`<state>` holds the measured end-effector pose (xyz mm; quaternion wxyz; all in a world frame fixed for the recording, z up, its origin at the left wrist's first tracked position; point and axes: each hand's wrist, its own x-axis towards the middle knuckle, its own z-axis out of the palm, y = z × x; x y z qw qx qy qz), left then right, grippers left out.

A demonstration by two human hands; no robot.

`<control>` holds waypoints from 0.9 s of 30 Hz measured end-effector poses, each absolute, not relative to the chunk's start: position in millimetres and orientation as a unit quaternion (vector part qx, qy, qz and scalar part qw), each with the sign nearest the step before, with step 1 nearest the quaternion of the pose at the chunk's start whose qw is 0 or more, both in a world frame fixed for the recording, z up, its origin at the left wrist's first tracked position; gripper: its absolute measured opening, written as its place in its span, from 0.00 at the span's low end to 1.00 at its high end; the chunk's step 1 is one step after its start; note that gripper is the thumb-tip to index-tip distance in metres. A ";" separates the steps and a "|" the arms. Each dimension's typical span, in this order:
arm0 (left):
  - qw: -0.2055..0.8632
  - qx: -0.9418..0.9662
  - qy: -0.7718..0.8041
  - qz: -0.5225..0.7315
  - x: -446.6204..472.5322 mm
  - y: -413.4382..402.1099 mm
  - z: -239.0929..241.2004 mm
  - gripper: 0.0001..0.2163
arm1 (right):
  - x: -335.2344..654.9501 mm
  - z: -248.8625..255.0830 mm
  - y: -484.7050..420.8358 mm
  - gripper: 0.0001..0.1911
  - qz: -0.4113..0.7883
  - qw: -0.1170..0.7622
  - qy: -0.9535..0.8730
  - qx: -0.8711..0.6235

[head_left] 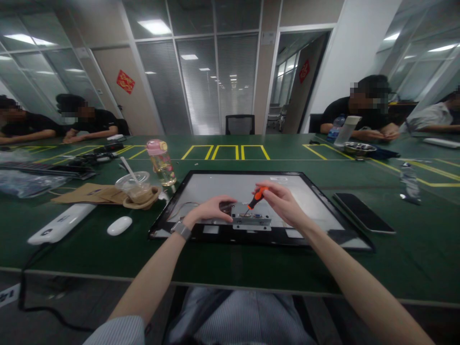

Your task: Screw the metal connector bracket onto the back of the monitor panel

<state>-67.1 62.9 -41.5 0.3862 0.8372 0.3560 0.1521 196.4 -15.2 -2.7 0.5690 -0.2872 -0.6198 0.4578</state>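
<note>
1. Screwdriver (258,196), orange-handled, is clamped in the closed fingers of your right hand (282,203). Its shaft slants down and to the left from that hand, and the tip meets the metal bracket (251,221) just below your fingertips.
2. Your left hand (212,210) lies palm-down on the panel (316,191), just left of the bracket. Its fingers are loosely bent over a small dark part, and you cannot tell from here whether they pinch it or only rest on it.
3. The screw itself is too small to make out. Judged from the slant, the tip is likely to ride out of the head, so bring the handle over the tip until the shaft stands in line with the screw.
4. Press down first, then twist. Turn with the fingertips and leave the wrist quiet.
5. Put the weight of your left hand on the panel so that it cannot slide on the table (89,249). Hold those fingers clear of the tip, which points toward them.
6. Thin wires (178,209) run over the panel just left of your left hand. Do not drag your wrist across them.
7. A phone (363,212) lies to the right of your right hand, apart from the panel. A cup (138,188) and a bottle (161,163) stand beyond your left hand.
</note>
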 end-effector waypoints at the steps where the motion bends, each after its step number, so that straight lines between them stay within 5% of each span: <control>1: 0.387 0.837 0.357 0.151 -67.2 62.8 -41.3 0.35 | 195.9 -3.3 -15.0 0.16 0.465 0.567 -0.616 -0.286; 27: 0.391 0.834 0.360 0.145 -66.2 62.1 -38.8 0.35 | 197.7 1.0 -16.2 0.15 0.455 0.570 -0.628 -0.274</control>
